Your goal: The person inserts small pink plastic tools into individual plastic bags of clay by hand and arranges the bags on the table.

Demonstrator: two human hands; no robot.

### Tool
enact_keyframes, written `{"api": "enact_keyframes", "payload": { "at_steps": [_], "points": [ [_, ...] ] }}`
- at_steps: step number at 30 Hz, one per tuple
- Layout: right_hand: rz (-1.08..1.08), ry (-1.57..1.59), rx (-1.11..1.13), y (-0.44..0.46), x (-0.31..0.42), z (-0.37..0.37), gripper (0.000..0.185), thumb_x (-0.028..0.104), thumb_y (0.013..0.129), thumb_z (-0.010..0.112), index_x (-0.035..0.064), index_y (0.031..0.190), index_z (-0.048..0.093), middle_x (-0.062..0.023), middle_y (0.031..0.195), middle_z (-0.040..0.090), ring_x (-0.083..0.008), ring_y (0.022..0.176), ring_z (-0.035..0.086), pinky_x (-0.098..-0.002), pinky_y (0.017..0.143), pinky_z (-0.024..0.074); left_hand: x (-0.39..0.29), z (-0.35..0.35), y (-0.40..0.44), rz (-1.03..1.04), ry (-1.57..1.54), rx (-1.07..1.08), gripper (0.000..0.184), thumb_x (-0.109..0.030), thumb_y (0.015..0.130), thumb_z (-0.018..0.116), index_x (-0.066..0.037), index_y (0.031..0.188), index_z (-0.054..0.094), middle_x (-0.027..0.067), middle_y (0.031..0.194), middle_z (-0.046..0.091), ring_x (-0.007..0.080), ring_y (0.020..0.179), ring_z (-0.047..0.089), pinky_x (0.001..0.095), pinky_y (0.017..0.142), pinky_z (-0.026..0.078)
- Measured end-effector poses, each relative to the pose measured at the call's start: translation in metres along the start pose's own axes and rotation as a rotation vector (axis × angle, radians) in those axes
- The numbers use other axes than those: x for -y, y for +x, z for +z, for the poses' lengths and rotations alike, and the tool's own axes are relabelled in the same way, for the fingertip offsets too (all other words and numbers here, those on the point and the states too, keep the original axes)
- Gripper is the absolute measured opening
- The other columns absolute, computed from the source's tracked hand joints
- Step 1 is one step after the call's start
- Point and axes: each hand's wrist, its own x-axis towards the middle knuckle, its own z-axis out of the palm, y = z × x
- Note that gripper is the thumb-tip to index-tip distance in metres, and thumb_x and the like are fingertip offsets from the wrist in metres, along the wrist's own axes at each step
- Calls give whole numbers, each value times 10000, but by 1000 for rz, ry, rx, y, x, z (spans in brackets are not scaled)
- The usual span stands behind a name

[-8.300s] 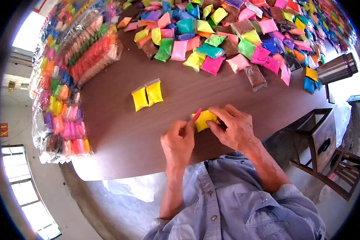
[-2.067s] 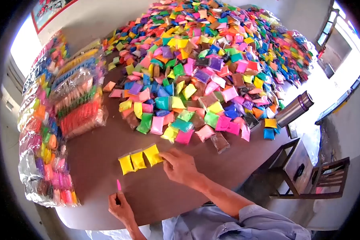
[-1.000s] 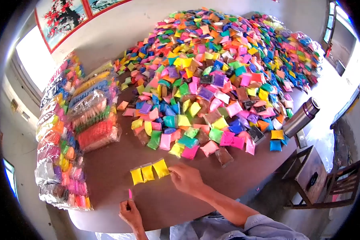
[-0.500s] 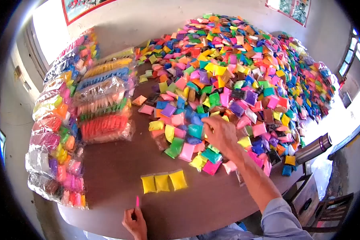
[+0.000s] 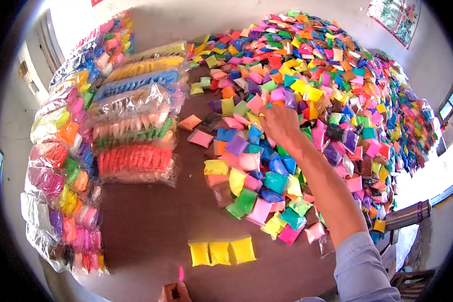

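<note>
Packet pile (image 5: 332, 90): where is it, and where are the hands?

Far and right side of the brown table (image 5: 141, 216). Right hand (image 5: 282, 122) is over it, fingers bent in, tips down among the packets. Can't tell if one's pinched. Left hand (image 5: 175, 293) is cut off by the bottom edge, thumb and finger tight on a pink strip (image 5: 181, 274), tip up.

How to do the pick well?

I'd pinch one packet by its edge and lift straight up. Don't rake: neighbours overlap and would likely slide. Left stays put, with the strip's tip clear of any film.

Counts?

Yellow packets (image 5: 219, 253) in the near row: three, side by side, just beyond the left hand. Pink strip: one. Steel flask (image 5: 407, 215) right of the pile: one. Stacks of bagged packets (image 5: 136, 121) at left: two, bags overlap too much to count. Pile itself: uncountable from here, mixed colours.
</note>
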Motion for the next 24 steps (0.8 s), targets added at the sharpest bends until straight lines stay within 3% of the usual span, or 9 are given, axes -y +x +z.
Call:
{"api": "enact_keyframes", "payload": {
  "at_steps": [5, 10, 12, 16, 18, 22, 24],
  "points": [
    [18, 97, -52, 0, 3, 8, 176, 240, 900, 702, 89, 982, 739, -167, 913, 741, -362, 863, 731, -486, 739, 575, -1, -3, -2, -48, -19, 24, 176, -167, 945, 772, -21, 884, 696, 83, 678, 626, 144, 574, 538, 323, 529, 474],
    [359, 583, -360, -23, -18, -19, 326, 237, 849, 754, 92, 1139, 725, -149, 1068, 758, -347, 961, 732, -459, 824, 574, 3, -5, -7, -23, -77, 14, 179, -182, 942, 772, -25, 893, 701, 105, 689, 641, 176, 580, 562, 342, 541, 487],
    [326, 653, -436, -57, -34, -43, 410, 202, 831, 772, 55, 1208, 705, -124, 1119, 749, -242, 959, 733, -400, 855, 572, -12, -10, -3, -18, -94, 12, 171, -188, 939, 769, -34, 898, 707, 135, 713, 657, 226, 584, 590, 377, 554, 502],
    [492, 1021, -215, -163, -23, -91, 295, 121, 889, 772, 4, 1152, 703, -14, 971, 711, -81, 860, 639, -267, 761, 547, 0, -8, -6, 21, -63, 23, 173, -201, 944, 758, -38, 911, 709, 156, 737, 665, 265, 597, 607, 401, 574, 511],
    [678, 1425, -173, -220, 5, -109, 189, 81, 908, 760, 23, 1080, 707, 3, 926, 688, -61, 823, 629, -231, 718, 525, 7, -7, -7, 89, 50, 3, 203, -224, 947, 758, -36, 887, 710, 165, 756, 678, 278, 611, 620, 403, 589, 514],
    [686, 1418, -75, -326, 43, -104, 150, 23, 917, 752, 18, 1056, 693, 10, 926, 680, -57, 810, 624, -220, 698, 516, 12, 0, -8, 86, -44, -50, 307, -314, 952, 748, -26, 855, 705, 117, 725, 654, 223, 640, 610, 401, 598, 501],
    [676, 1538, -64, -364, 66, -98, 160, 19, 923, 750, 9, 1071, 689, 10, 932, 680, -59, 815, 629, -221, 711, 518, 15, 4, -8, 72, -68, -41, 127, -56, 909, 713, 0, 836, 625, 116, 699, 617, 209, 593, 564, 351, 578, 477]
  ]
}}
